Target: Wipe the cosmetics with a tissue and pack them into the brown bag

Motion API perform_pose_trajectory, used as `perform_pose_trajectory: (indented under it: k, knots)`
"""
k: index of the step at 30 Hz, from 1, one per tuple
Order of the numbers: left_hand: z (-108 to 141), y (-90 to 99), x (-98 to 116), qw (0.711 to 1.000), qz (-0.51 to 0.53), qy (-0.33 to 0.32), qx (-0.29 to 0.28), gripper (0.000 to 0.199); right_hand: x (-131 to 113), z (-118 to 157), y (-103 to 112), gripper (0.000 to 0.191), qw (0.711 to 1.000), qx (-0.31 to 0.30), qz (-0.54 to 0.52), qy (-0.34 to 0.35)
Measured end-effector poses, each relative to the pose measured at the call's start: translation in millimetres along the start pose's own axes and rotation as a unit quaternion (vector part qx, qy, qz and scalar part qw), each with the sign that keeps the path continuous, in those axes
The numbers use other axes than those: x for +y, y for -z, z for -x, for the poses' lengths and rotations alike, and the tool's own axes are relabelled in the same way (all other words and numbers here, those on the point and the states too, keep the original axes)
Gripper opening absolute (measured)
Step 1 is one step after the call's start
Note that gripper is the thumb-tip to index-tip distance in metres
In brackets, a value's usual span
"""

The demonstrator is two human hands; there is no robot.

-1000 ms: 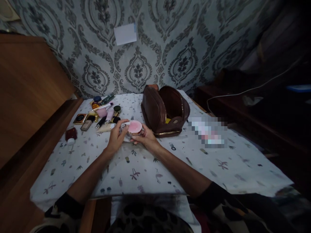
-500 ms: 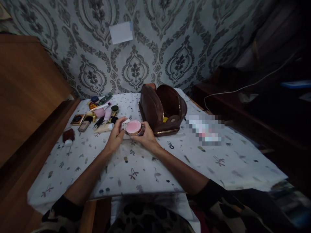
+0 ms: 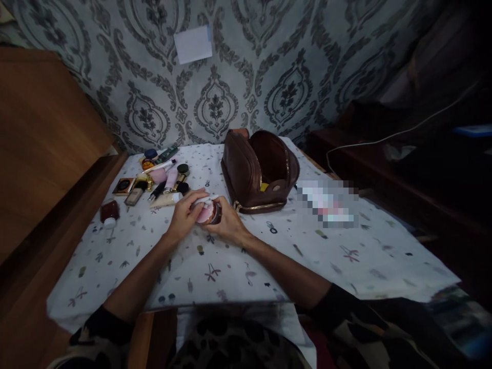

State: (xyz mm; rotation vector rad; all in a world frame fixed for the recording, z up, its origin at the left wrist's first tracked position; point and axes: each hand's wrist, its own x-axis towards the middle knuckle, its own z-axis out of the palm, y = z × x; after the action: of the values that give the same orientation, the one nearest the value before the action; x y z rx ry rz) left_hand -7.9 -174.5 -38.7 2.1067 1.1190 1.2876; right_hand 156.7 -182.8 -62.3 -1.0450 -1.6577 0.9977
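While near the bag [image 3: 249,171], pink-topped jar [image 3: 207,213] in left hand [image 3: 186,214], right hand [image 3: 230,223].

Smooth, leather-like brown bag [image 3: 246,171]; patterned cloth [image 3: 238,277].

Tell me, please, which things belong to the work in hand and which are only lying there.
In hand: pink-topped jar, in left hand and right hand; white piece beside it.
Lying about: open brown bag, dark red bottle, cream tube, square compact, blurred item.

Left hand [image 3: 183,215] kinda hides the pink-topped jar [image 3: 204,214]. Pixelated thing [image 3: 328,204] on the right? Can't tell what it is.
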Motion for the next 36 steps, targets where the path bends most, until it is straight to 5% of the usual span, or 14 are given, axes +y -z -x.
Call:
perform_pose_trajectory:
  k: [6,13,18,25,36]
  knots:
    - [0.5,-0.5,13.5,0.992,0.007,-0.089,-0.091,0.026,13.3,-6.2,-2.3,0.049,0.997,0.006,-0.065,-0.034]
    - [-2.5,6.8,13.7,0.992,-0.01,-0.112,-0.059,0.027,15.9,-12.7,-0.9,0.052,0.981,0.067,-0.151,-0.1]
    - [-4.6,10.3,10.5,0.999,-0.024,-0.026,-0.028,0.025,11.0,-9.8,1.6,0.055,0.978,0.073,-0.17,-0.094]
    - [-8.2,8.5,1.0,0.992,0.081,0.076,-0.051,0.022,17.7,-10.4,-3.4,0.066,0.976,0.074,-0.195,-0.058]
    - [-6.8,0.4,-8.1,0.97,0.157,0.188,-0.001,0.022,23.2,-7.0,1.2,0.083,0.989,0.122,-0.071,0.035]
